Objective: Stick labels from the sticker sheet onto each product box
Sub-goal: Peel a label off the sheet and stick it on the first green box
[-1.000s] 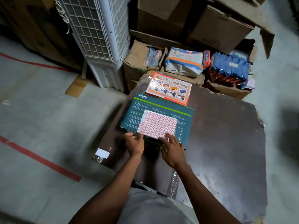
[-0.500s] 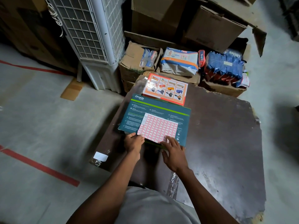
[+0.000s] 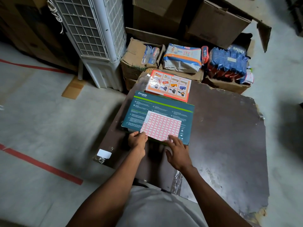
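Note:
A sticker sheet (image 3: 161, 126) of red-bordered white labels lies on a dark teal product box (image 3: 144, 110), which rests on a dark brown table (image 3: 221, 136). Behind the teal box sits an orange-and-white product box (image 3: 168, 85) printed with pictures. My left hand (image 3: 137, 141) pinches the sheet's near left corner with curled fingers. My right hand (image 3: 177, 151) lies flat with spread fingers, its fingertips pressing the sheet's near right edge.
A white air cooler (image 3: 95, 35) stands at the back left. Beyond the table are cardboard cartons (image 3: 218, 25), a diaper pack (image 3: 182, 58) and blue packets (image 3: 227, 63). Red tape lines (image 3: 42, 165) cross the grey floor. A white tag (image 3: 104, 154) sits on the table's left corner.
The hands stay on the sheet's near edge; my left fingers have closed a little more on its corner. The view has shifted slightly.

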### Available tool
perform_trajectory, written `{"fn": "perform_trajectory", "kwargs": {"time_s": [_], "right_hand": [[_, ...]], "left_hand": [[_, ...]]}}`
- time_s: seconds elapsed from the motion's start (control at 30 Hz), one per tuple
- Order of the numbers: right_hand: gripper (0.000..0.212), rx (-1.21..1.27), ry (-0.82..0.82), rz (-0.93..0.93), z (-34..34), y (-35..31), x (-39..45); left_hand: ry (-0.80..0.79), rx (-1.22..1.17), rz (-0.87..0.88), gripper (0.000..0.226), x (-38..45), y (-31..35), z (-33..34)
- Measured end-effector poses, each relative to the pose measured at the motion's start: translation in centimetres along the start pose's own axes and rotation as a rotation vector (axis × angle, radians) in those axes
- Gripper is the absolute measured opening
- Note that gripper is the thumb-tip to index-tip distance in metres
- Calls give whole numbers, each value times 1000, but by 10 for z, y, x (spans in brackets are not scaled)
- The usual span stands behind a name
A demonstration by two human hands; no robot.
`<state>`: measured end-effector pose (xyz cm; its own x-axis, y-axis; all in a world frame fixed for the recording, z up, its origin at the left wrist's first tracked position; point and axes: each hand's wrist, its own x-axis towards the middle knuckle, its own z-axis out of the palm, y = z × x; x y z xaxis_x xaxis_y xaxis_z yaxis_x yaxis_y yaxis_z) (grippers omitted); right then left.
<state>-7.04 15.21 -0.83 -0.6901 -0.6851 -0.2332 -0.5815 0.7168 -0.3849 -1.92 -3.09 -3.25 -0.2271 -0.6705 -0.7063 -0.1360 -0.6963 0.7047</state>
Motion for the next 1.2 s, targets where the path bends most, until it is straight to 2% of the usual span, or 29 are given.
{"fn": "perform_trajectory", "kwargs": {"time_s": [0.2,0.3,0.4,0.5,0.63,0.77,0.9,1.2], "right_hand": [[38,138,107,13,-12,-10,-5],[35,258,181,21,-29,-27,-4],[35,403,230,-50,-53,-50,-4],[29,495,283,-137,-81,-76,-6],[27,573,349,-151,-107,-102,-13],[22,631,434,-160,-121,-110,-22],[20,685,458,-135,-131,-116,-29],[10,651,491,-39,-133,-120,-39]], "left_hand": [[-234,-37,-20,21,-35,13,-16],[-362,2,-21,30,-59,23,-31],[-473,23,19,36,-82,40,-39],[-611,-6,86,43,-111,60,-39],[-727,31,210,47,-144,84,-37],[-762,76,312,39,-158,102,-39],[-706,45,344,15,-160,107,-39],[-643,196,481,12,-158,106,-46]]}}
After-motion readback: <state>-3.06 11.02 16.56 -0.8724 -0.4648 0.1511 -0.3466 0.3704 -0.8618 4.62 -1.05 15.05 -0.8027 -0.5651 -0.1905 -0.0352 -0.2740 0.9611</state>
